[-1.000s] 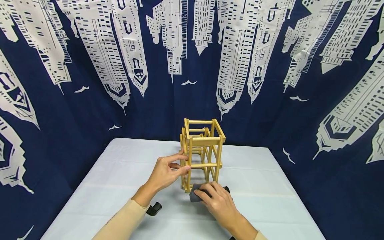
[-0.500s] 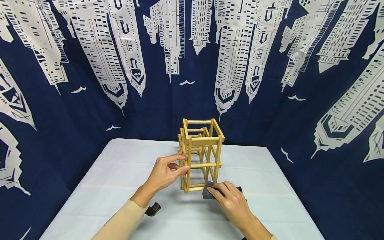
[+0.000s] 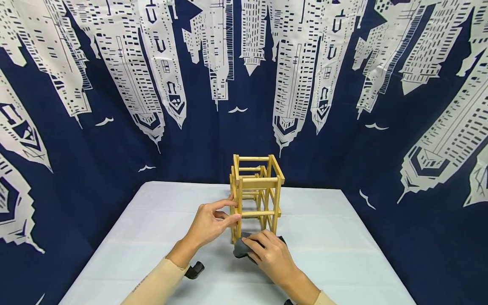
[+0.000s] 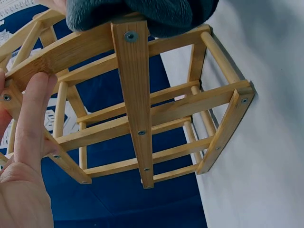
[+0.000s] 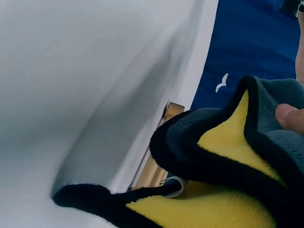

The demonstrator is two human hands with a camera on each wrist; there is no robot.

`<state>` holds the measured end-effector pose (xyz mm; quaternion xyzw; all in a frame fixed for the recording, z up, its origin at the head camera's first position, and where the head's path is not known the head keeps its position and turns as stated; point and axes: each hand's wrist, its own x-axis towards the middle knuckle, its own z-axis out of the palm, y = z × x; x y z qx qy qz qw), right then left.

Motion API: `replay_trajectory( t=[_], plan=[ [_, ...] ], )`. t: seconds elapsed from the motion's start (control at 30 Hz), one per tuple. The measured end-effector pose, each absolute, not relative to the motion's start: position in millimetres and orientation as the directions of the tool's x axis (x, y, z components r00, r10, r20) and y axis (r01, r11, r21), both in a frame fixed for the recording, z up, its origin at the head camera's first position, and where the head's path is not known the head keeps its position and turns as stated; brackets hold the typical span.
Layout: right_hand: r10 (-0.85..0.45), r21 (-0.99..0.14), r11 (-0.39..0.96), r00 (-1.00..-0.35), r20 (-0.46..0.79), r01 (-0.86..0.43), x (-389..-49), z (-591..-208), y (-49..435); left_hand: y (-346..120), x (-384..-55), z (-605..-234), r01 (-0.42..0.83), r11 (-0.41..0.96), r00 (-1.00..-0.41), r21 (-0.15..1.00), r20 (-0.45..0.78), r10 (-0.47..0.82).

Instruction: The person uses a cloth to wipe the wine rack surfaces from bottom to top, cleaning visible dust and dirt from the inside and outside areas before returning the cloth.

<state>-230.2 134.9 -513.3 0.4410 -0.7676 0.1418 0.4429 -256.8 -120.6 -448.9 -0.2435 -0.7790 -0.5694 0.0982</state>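
A dark blue backdrop (image 3: 221, 142) printed with white upside-down buildings and birds hangs behind a white-covered bench (image 3: 316, 241). On the bench stands a pale wooden rack (image 3: 260, 184), upright, made of posts, slats and round rungs. The left hand (image 3: 210, 225) has a narrow grip, thumb and fingers pinching the rack's near left post about halfway up. The right hand's (image 3: 272, 257) grip is curled on a bunched grey cloth (image 3: 240, 249), held at the foot of the rack's front. Seen from the right wrist, that cloth has black edging and yellow inner folds.
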Motion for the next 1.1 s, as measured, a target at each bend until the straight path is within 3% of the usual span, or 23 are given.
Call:
replay_trajectory(
  t=[0.33, 0.53, 0.83, 1.1],
  plan=[
    [-0.518, 0.116, 0.476, -0.171, 0.838, -0.872, -224, -514, 140, -126, -257, -450, 0.468, 0.191, -0.863, 0.863, 0.401, 0.307],
    [-0.491, 0.136, 0.427, -0.103, 0.865, -0.894, -224, -506, 134, -129, -257, -450, 0.464, 0.171, -0.858, 0.869, 0.393, 0.330],
    [-0.475, 0.106, 0.498, -0.169, 0.864, -0.861, -229, -491, 119, -131, -258, -447, 0.459, 0.142, -0.848, 0.877, 0.384, 0.367],
    [-0.418, 0.133, 0.539, -0.127, 0.900, -0.832, -242, -455, 116, -132, -260, -448, 0.455, 0.208, -0.863, 0.866, 0.371, 0.343]
  ],
)
